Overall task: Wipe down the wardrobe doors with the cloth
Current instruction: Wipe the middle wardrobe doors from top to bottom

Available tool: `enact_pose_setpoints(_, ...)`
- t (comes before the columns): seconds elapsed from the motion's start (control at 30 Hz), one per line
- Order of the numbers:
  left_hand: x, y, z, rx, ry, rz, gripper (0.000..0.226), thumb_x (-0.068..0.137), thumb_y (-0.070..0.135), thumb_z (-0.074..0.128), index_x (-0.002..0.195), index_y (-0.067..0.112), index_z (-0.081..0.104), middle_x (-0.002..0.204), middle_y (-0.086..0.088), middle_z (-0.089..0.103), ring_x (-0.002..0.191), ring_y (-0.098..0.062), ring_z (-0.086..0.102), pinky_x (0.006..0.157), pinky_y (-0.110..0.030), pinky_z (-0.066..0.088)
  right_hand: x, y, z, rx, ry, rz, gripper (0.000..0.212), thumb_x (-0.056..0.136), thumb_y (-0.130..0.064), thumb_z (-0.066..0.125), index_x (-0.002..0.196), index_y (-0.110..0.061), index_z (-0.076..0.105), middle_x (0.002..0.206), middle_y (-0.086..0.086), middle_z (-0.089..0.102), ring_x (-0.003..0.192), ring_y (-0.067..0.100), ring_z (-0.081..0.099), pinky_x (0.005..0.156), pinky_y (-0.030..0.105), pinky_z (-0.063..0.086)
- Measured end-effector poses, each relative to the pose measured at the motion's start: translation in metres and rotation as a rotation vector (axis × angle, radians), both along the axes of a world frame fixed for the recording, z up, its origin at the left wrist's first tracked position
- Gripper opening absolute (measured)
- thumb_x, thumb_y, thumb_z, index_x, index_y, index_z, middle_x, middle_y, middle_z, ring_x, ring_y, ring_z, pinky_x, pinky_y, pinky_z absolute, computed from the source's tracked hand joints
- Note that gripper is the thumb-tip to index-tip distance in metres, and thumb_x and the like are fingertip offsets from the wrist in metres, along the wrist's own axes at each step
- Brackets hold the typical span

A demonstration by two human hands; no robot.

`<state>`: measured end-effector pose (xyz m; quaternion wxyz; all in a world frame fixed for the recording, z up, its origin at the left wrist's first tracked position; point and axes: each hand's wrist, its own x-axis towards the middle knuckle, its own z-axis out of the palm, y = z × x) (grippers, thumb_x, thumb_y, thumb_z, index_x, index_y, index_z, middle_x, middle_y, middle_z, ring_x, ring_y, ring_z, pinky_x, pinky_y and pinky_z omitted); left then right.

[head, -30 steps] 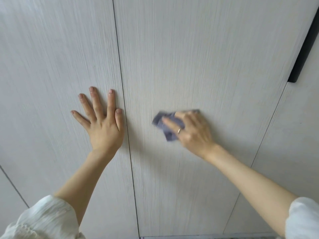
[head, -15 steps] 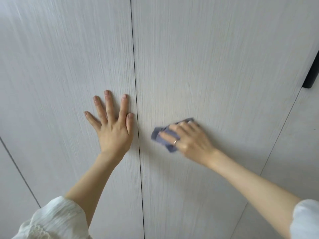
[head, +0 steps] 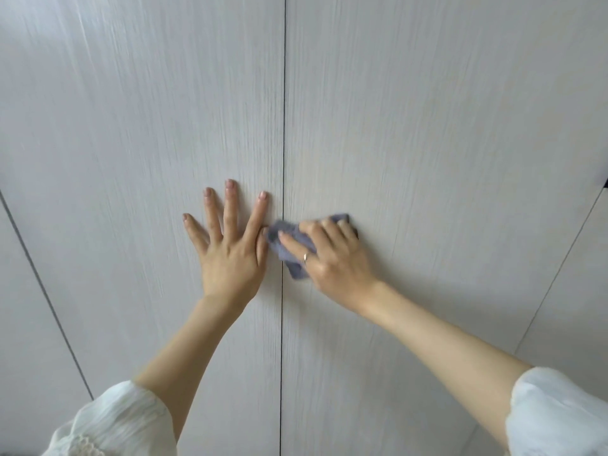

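Two pale wood-grain wardrobe doors fill the view, the left door [head: 148, 126] and the right door [head: 427, 126], meeting at a thin dark vertical seam. My left hand [head: 230, 255] lies flat on the left door with fingers spread, its thumb side at the seam. My right hand [head: 332, 255] holds a bunched grey-purple cloth [head: 292, 265] against the right door, right at the seam. The cloth's left corner touches my left hand. My right thumb is hidden under the hand and cloth.
A further door panel [head: 19, 324] slants off at the lower left, and another panel [head: 575, 291] at the right. A small dark handle piece [head: 604, 184] shows at the right edge. White sleeves cover both upper arms at the bottom corners.
My right hand has slid the cloth leftward across the right door to the seam, up against my left hand. The view has shifted so that the seam now sits in the centre.
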<state>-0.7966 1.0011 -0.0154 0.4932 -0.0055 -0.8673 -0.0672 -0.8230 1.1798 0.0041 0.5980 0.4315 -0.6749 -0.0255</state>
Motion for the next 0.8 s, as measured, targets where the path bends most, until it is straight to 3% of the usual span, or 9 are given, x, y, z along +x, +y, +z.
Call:
enact_pose_setpoints(0.1, 0.001, -0.001, 0.0, -0.009, 0.002, 0.01, 0.048, 0.101, 0.041, 0.018, 0.149, 0.032, 0.019, 0.157, -0.015, 0.012, 0.142, -0.043, 0.007, 0.105, -0.073, 0.009, 0.006, 0.03, -0.03, 0.263, -0.044, -0.032, 0.042, 0.097, -0.005, 0.029, 0.109, -0.014, 0.068, 0.096, 0.011, 0.065, 0.075, 0.028, 0.056, 0.067, 0.039, 0.035)
enact_pose_setpoints(0.17, 0.001, -0.001, -0.001, -0.005, 0.001, 0.008, 0.049, 0.101, 0.04, 0.02, 0.149, 0.032, 0.018, 0.158, -0.014, 0.011, 0.143, -0.043, 0.006, 0.105, -0.073, 0.008, 0.003, 0.051, -0.023, 0.315, -0.055, -0.031, 0.041, 0.101, -0.01, 0.026, 0.11, -0.016, 0.065, 0.097, 0.01, 0.063, 0.076, 0.028, 0.055, 0.067, 0.038, 0.033)
enact_pose_setpoints(0.23, 0.001, 0.0, -0.001, -0.001, -0.006, 0.004, 0.049, 0.101, 0.042, 0.018, 0.15, 0.033, 0.016, 0.158, -0.012, 0.007, 0.143, -0.042, 0.004, 0.106, -0.073, 0.006, -0.007, 0.064, 0.001, 0.162, -0.06, -0.027, 0.026, 0.098, -0.02, 0.045, 0.12, -0.017, 0.06, 0.104, 0.01, 0.059, 0.084, 0.029, 0.053, 0.07, 0.038, 0.034)
enact_pose_setpoints(0.33, 0.001, -0.001, -0.002, -0.007, -0.015, 0.005, 0.05, 0.102, 0.044, 0.011, 0.15, 0.034, 0.013, 0.158, -0.009, 0.0, 0.143, -0.04, -0.001, 0.107, -0.072, 0.005, -0.015, 0.064, 0.051, -0.229, -0.035, -0.043, 0.042, 0.087, -0.016, 0.062, 0.127, -0.015, 0.049, 0.109, 0.007, 0.044, 0.089, 0.03, 0.048, 0.076, 0.039, 0.036)
enact_pose_setpoints(0.4, 0.0, -0.003, -0.004, -0.015, -0.002, 0.007, 0.049, 0.102, 0.043, 0.012, 0.15, 0.033, 0.014, 0.157, -0.009, 0.001, 0.143, -0.04, 0.0, 0.106, -0.072, 0.006, -0.013, 0.052, 0.069, -0.337, 0.012, -0.034, 0.042, 0.086, -0.017, 0.062, 0.125, -0.012, 0.05, 0.107, 0.006, 0.038, 0.089, 0.028, 0.045, 0.076, 0.037, 0.035)
enact_pose_setpoints(0.53, -0.004, -0.004, -0.008, -0.012, 0.035, 0.009, 0.048, 0.102, 0.04, 0.016, 0.15, 0.031, 0.017, 0.156, -0.011, 0.005, 0.142, -0.042, 0.003, 0.105, -0.073, 0.008, -0.015, 0.028, 0.055, -0.367, 0.039, -0.007, 0.039, 0.085, -0.016, 0.062, 0.124, -0.017, 0.054, 0.107, 0.006, 0.04, 0.087, 0.029, 0.047, 0.072, 0.039, 0.036)
enact_pose_setpoints(0.8, -0.012, -0.006, -0.037, 0.009, 0.115, -0.002, 0.046, 0.104, 0.036, 0.018, 0.149, 0.033, 0.013, 0.154, -0.018, 0.016, 0.14, -0.046, 0.009, 0.104, -0.074, 0.01, -0.007, -0.003, -0.021, -0.216, -0.021, 0.032, 0.036, 0.079, -0.009, 0.069, 0.115, -0.018, 0.069, 0.108, 0.005, 0.043, 0.084, 0.026, 0.043, 0.068, 0.037, 0.031)
